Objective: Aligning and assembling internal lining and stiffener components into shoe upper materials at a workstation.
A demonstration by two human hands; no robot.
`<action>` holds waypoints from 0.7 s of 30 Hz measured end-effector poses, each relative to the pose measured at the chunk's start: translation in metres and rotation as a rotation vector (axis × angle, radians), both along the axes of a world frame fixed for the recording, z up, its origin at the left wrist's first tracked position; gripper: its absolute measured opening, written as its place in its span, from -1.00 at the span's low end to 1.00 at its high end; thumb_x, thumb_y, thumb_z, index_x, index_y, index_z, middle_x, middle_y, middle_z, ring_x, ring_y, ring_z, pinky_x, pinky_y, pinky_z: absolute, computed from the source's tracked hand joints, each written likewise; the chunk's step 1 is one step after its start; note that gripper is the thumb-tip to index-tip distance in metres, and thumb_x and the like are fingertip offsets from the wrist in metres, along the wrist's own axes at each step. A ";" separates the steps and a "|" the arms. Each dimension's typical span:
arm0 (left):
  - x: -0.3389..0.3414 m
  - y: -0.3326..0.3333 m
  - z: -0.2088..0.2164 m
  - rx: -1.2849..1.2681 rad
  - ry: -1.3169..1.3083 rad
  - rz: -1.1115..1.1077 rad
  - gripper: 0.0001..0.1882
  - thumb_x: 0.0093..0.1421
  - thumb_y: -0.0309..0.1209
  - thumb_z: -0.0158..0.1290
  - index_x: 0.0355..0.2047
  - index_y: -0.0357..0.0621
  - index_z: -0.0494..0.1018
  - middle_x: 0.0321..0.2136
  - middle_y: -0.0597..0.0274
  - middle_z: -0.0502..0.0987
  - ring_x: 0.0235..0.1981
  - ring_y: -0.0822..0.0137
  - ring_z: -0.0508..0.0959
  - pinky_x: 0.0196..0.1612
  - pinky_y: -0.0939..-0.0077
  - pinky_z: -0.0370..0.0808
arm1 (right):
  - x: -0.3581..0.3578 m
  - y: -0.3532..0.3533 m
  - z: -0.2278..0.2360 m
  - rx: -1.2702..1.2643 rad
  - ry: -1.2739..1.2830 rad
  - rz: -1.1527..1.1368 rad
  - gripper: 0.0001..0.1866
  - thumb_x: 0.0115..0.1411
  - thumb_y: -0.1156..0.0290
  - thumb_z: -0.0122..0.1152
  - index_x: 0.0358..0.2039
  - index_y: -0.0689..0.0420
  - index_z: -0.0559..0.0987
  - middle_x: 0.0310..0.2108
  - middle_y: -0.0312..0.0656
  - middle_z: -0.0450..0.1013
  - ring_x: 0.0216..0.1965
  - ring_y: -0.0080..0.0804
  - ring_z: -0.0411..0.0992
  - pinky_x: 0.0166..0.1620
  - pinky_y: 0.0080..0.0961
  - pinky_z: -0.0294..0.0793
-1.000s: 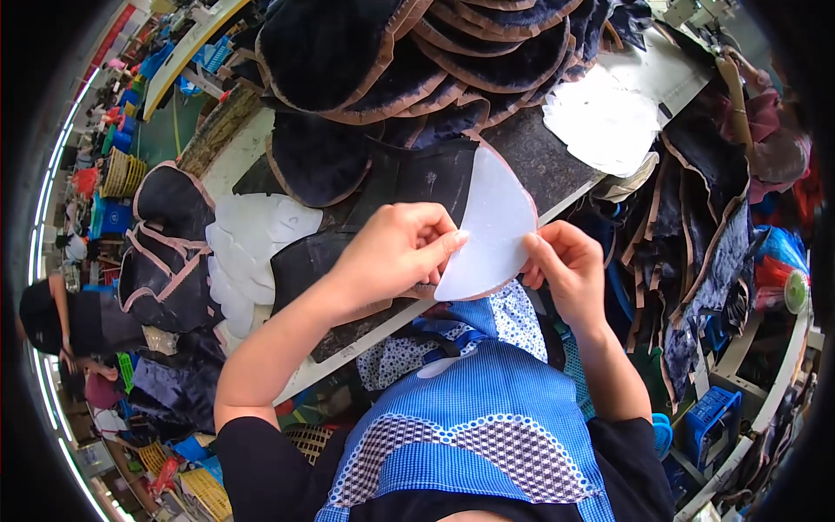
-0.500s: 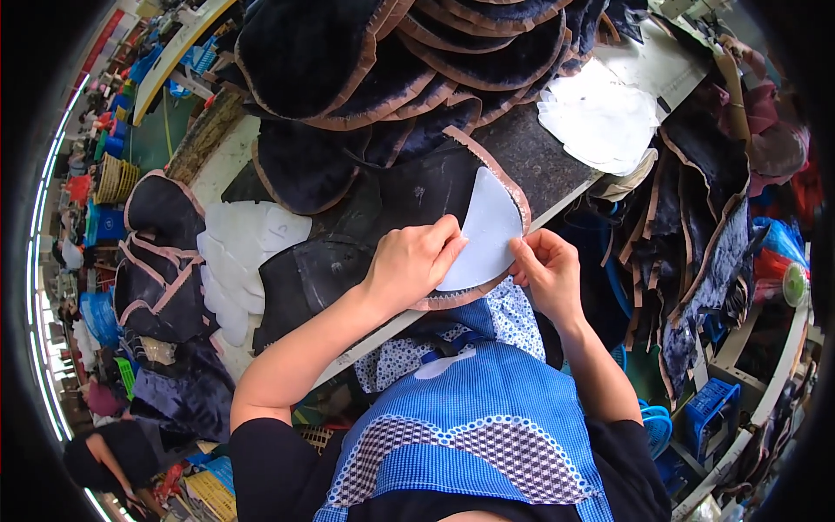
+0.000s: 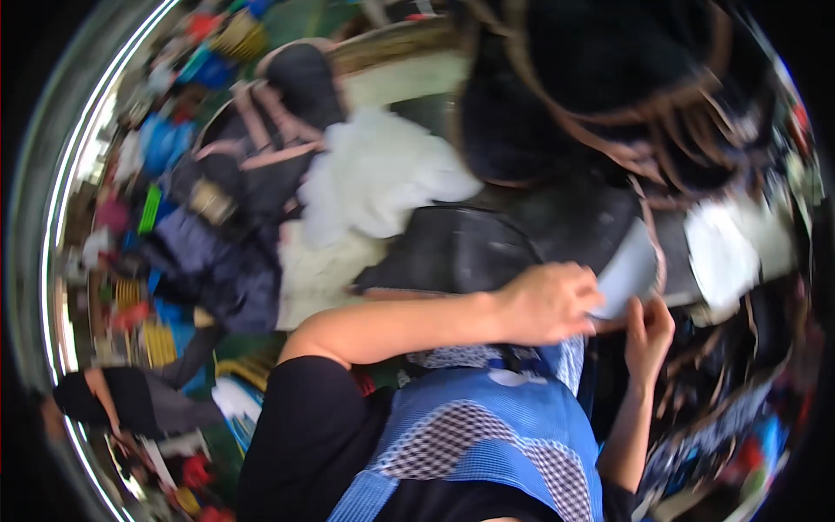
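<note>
A stack of dark, brown-edged plush pieces [image 3: 622, 48] is looming at the far side of the table [image 3: 309, 283], and a black panel [image 3: 596, 209] is spreading in front. White pieces [image 3: 378, 178] are lying loose to the left, apparently not yet used. A pale insert [image 3: 628, 271] is resting at the panel's right end – seemingly placed, though whether it is fixed is not showing. The left hand [image 3: 550, 303] is curling its fingers by the insert; the right hand [image 3: 649, 337] is holding thumb and fingers close together at the border – blur is hiding whether either is pinching
</note>
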State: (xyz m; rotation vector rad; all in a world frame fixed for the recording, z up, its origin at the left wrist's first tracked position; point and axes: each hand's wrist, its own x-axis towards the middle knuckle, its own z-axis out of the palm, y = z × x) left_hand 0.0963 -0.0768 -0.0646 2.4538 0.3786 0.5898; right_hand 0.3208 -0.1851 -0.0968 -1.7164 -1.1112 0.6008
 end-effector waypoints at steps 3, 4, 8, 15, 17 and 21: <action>-0.042 -0.023 0.000 0.106 -0.156 -0.005 -0.44 0.14 -0.21 0.31 0.10 -0.17 0.49 0.10 0.04 0.50 0.17 0.07 0.50 0.29 0.09 0.41 | 0.023 -0.002 0.006 -0.113 -0.274 -0.027 -0.55 0.26 0.35 0.44 -0.58 0.23 0.35 -0.65 -0.46 0.12 -0.54 -0.69 0.02 -0.53 -0.54 -0.01; -0.064 -0.030 0.001 0.130 -0.202 0.041 -0.49 0.15 -0.23 0.31 0.08 -0.14 0.52 0.10 0.09 0.52 0.19 0.11 0.50 0.35 0.05 0.37 | 0.029 0.001 0.018 -0.048 -0.321 -0.020 -0.55 0.29 0.39 0.39 -0.60 0.22 0.31 -0.64 -0.48 0.10 -0.55 -0.70 0.01 -0.52 -0.54 -0.03; -0.166 -0.020 0.022 0.199 -0.212 0.616 -0.81 0.15 -0.45 0.27 -0.21 -0.09 0.62 -0.17 0.20 0.63 -0.11 0.14 0.62 -0.01 0.21 0.56 | 0.004 0.034 0.067 0.206 -0.212 0.134 -0.72 0.45 0.44 0.13 -0.46 0.22 0.47 -0.60 -0.46 0.18 -0.57 -0.74 0.07 -0.50 -0.64 -0.04; -0.256 0.025 -0.010 0.139 -0.133 1.256 -0.55 0.10 -0.47 0.32 -0.03 -0.21 0.42 -0.10 0.05 0.50 0.00 0.03 0.51 0.05 0.22 0.45 | -0.215 0.180 0.105 0.352 -0.535 0.901 -0.81 0.11 0.51 0.41 -0.24 0.17 0.64 -0.37 -0.12 0.52 -0.41 -0.19 0.54 -0.34 -0.40 0.53; -0.246 0.030 -0.005 0.199 -0.119 1.248 -0.50 0.05 -0.43 0.37 -0.03 -0.20 0.41 -0.12 0.02 0.46 -0.02 -0.03 0.48 0.05 0.18 0.44 | -0.254 0.217 0.089 0.644 -0.788 1.036 -0.67 -0.03 0.42 0.48 -0.20 0.09 0.61 -0.26 -0.21 0.55 -0.21 -0.15 0.56 -0.20 -0.31 0.59; -0.231 0.021 -0.020 0.166 -0.067 1.213 -0.57 0.02 -0.37 0.39 -0.13 -0.13 0.49 -0.15 0.07 0.43 -0.06 -0.03 0.46 0.03 0.12 0.41 | -0.304 0.258 0.070 0.966 -1.224 1.266 -0.84 -0.03 0.38 0.23 -0.42 0.13 0.51 -0.43 -0.23 0.44 -0.37 -0.31 0.53 -0.33 -0.38 0.55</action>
